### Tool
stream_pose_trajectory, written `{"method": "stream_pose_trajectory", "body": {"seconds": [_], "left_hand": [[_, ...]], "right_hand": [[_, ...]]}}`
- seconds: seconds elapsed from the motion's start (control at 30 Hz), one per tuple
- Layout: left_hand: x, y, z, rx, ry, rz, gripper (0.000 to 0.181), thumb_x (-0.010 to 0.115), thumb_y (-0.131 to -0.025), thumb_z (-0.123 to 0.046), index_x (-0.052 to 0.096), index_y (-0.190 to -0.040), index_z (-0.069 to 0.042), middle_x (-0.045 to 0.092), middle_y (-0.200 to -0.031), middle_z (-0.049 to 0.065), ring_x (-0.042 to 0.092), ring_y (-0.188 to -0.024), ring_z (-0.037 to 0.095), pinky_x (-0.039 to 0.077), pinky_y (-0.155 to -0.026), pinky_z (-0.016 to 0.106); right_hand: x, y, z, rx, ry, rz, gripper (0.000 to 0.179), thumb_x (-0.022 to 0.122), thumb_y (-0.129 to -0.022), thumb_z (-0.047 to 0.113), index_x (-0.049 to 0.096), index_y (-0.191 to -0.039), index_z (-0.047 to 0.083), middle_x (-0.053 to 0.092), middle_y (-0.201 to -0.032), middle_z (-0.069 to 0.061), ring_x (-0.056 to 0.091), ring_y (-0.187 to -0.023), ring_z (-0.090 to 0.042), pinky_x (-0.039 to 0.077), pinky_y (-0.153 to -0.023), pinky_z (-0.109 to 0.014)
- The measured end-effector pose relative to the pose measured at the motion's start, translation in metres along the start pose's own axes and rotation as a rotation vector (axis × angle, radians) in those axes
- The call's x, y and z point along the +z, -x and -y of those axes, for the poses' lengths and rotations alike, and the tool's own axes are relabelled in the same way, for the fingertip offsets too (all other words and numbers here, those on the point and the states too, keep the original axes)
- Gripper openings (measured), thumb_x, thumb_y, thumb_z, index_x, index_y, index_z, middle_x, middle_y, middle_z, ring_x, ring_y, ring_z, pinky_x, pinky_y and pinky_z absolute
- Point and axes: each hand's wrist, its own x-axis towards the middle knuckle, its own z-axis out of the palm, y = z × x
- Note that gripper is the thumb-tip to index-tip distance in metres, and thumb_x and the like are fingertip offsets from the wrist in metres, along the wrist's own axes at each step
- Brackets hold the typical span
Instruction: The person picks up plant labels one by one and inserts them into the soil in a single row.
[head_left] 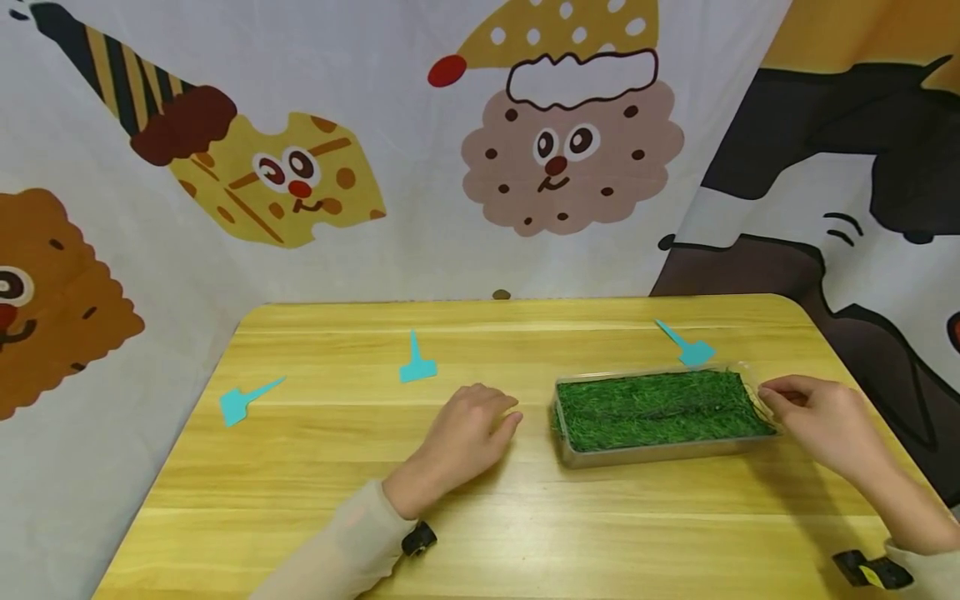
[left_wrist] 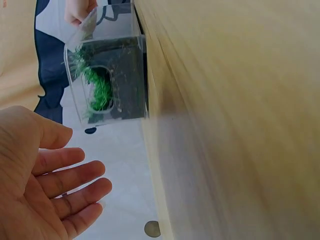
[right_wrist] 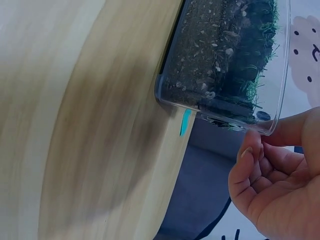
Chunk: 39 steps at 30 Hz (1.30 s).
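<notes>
Right wrist view's top crops clear rectangular plastic box; teal T-shaped tag behind box partly hidden. Left wrist view's top crops bare right hand at box's far end.

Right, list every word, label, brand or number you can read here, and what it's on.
Nothing readable.
Blue tags: no writing visible.
Clear box: no lettering visible.
Small mark on the cloth, left wrist view: too small to read.
Yellow patch on the right wrist camera: too small to tell.
</notes>
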Motion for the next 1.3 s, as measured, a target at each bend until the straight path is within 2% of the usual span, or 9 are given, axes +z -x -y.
{"method": "stream_pose_trajectory", "body": {"seconds": [0.17, 0.37, 0.73, 0.9, 1.1, 1.3], "left_hand": [[0.003, -0.003, -0.002, 0.009, 0.017, -0.004, 0.016, 0.067, -0.103, -0.010, 0.079, -0.108, 0.000, 0.077, -0.099, 0.005, 0.070, -0.095, 0.019, 0.056, -0.090, 0.034], [0.004, -0.004, -0.006, -0.024, 0.035, -0.003, 0.016, 0.067, -0.103, -0.012, 0.079, -0.108, -0.001, 0.077, -0.098, 0.006, 0.069, -0.093, 0.019, 0.057, -0.087, 0.033], [0.004, -0.003, -0.010, -0.123, 0.125, -0.017, 0.028, 0.064, -0.107, -0.025, 0.082, -0.093, -0.009, 0.078, -0.093, 0.002, 0.069, -0.086, 0.014, 0.058, -0.077, 0.031], [0.003, -0.003, -0.011, -0.137, 0.119, -0.027, 0.033, 0.067, -0.105, -0.020, 0.072, -0.073, -0.016, 0.068, -0.070, -0.006, 0.055, -0.065, 0.007, 0.049, -0.065, 0.027], [-0.002, -0.004, -0.013, -0.159, 0.132, -0.036, 0.029, 0.068, -0.101, -0.010, 0.072, -0.073, -0.013, 0.063, -0.066, -0.005, 0.046, -0.056, 0.005, 0.047, -0.059, 0.024], [-0.010, -0.001, -0.012, -0.214, 0.173, 0.002, 0.043, 0.067, -0.103, -0.008, 0.059, -0.062, -0.018, 0.047, -0.055, -0.009, 0.037, -0.049, 0.005, 0.041, -0.051, 0.022]], "right_hand": [[0.003, 0.003, 0.009, -0.002, -0.021, 0.013, 0.030, 0.064, -0.106, 0.018, 0.073, -0.116, -0.009, 0.075, -0.090, -0.015, 0.064, -0.068, -0.009, 0.049, -0.052, -0.028], [0.008, 0.004, 0.016, -0.010, -0.049, 0.020, 0.030, 0.065, -0.105, 0.021, 0.075, -0.114, -0.006, 0.076, -0.091, -0.014, 0.065, -0.068, -0.004, 0.051, -0.054, -0.028], [0.016, 0.007, 0.030, 0.012, -0.075, 0.030, 0.030, 0.067, -0.104, 0.022, 0.076, -0.112, -0.006, 0.076, -0.084, -0.009, 0.068, -0.069, -0.017, 0.050, -0.054, -0.028], [0.020, 0.010, 0.035, 0.019, -0.092, 0.039, 0.030, 0.068, -0.104, 0.024, 0.078, -0.111, -0.004, 0.075, -0.082, -0.005, 0.067, -0.071, -0.011, 0.051, -0.057, -0.027], [0.024, 0.011, 0.041, 0.008, -0.111, 0.035, 0.029, 0.069, -0.103, 0.024, 0.079, -0.109, -0.003, 0.074, -0.078, -0.003, 0.065, -0.067, -0.008, 0.049, -0.055, -0.027], [0.028, 0.010, 0.045, 0.002, -0.124, 0.038, 0.026, 0.071, -0.102, 0.022, 0.080, -0.106, -0.002, 0.076, -0.083, -0.007, 0.066, -0.069, -0.005, 0.051, -0.057, -0.026]]}}
